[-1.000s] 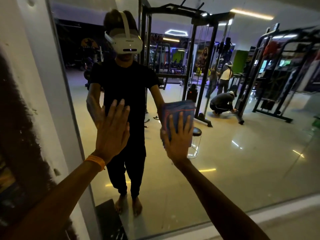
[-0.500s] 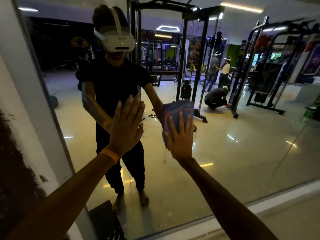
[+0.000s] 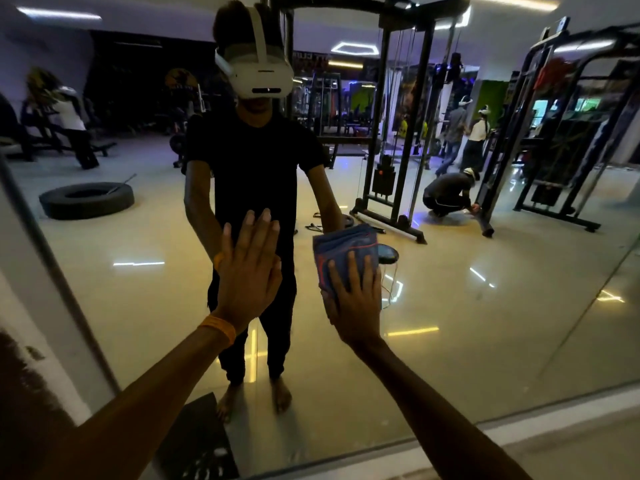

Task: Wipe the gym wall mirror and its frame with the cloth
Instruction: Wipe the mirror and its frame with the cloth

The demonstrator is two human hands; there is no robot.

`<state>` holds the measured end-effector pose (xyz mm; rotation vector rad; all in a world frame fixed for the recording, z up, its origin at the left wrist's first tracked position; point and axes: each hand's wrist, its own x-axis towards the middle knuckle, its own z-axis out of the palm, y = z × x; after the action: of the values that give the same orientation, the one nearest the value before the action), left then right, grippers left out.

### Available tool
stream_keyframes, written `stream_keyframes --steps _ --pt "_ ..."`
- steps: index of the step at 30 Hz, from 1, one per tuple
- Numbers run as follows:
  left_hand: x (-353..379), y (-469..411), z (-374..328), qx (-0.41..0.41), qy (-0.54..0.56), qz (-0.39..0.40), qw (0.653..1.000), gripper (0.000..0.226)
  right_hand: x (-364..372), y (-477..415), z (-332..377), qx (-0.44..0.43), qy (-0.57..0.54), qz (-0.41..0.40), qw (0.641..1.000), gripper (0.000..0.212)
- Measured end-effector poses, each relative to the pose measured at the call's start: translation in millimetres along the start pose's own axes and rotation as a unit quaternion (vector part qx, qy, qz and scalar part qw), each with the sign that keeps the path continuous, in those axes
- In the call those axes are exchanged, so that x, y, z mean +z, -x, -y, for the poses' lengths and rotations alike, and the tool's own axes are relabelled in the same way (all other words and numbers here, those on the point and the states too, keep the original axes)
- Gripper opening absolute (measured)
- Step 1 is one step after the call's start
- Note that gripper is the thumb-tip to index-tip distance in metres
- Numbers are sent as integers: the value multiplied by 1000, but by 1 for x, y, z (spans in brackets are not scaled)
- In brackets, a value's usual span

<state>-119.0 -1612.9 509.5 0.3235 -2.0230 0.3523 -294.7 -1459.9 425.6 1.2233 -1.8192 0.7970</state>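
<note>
The wall mirror [image 3: 485, 323] fills most of the view. Its pale frame [image 3: 41, 258] runs down the left side and along the bottom edge [image 3: 540, 427]. My right hand [image 3: 356, 299] presses a folded blue cloth [image 3: 343, 247] with red stitching flat against the glass near the middle. My left hand [image 3: 249, 271], with an orange band at the wrist, rests flat on the glass to the left of the cloth, fingers straight and together, holding nothing. The glass reflects a standing person in black who wears a white headset.
A white wall with a dark painted patch [image 3: 24, 403] lies left of the frame. In the reflection are a cable machine [image 3: 391, 133], a tyre [image 3: 86, 200] on the floor, racks at the right and several people. A dark mat [image 3: 197, 441] lies at the mirror's foot.
My view has shifted right, so the frame has moved toward the left edge. Both hands stay on the glass, and the left hand has moved right, closer to the cloth.
</note>
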Motion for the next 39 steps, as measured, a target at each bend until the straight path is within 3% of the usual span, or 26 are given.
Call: stream_keyframes --steps 2,3,6,8,13,16,18,22,24,26,28,29,31,35,37,39 --pt "3 0 -3 -11 0 -6 1000 71 -13 -9 -37 -75 20 -15 997 55" --pt "3 0 -4 -14 -1 -8 1000 71 -23 -20 -56 -62 30 -38 997 54" --pt "4 1 -11 -30 7 -11 999 69 -52 -67 -97 134 9 -135 982 61" --pt "7 2 -18 -39 4 -13 999 68 -54 -79 -85 199 -21 -160 967 66" --pt "8 -1 -24 -58 7 -15 998 65 -30 -52 -39 6 -29 -36 999 68" --pt "-3 -18 -18 -38 6 -28 999 64 -49 -92 -60 -20 0 -72 997 67" --pt "-12 -42 -10 -39 -7 -47 998 65 -68 -133 -72 16 23 -125 992 67" --pt "-27 -94 14 -27 -56 -61 996 69 -85 -190 -51 178 22 -223 958 64" --pt "-35 -112 23 -27 -70 -69 995 70 -75 -184 -17 115 2 -192 975 63" --pt "-43 -123 29 -23 -79 -74 994 69 -64 -168 2 -77 5 -118 990 62" --pt "-53 -131 36 -21 -79 -84 993 69 -71 -176 -7 -224 21 -92 970 61" --pt "-59 -135 42 -23 -76 -92 993 70 -82 -190 -18 -241 23 -105 965 59" --pt "-70 -144 55 -27 -76 -107 991 70 -103 -228 -40 -177 36 -149 972 59" --pt "-89 -161 69 -26 -76 -102 991 68 -131 -285 -40 101 29 -234 967 65" --pt "-94 -168 67 -22 -74 -96 992 68 -119 -282 -2 81 13 -235 969 65" --pt "-96 -175 62 -19 -82 -93 992 67 -103 -265 30 -78 17 -168 982 64"
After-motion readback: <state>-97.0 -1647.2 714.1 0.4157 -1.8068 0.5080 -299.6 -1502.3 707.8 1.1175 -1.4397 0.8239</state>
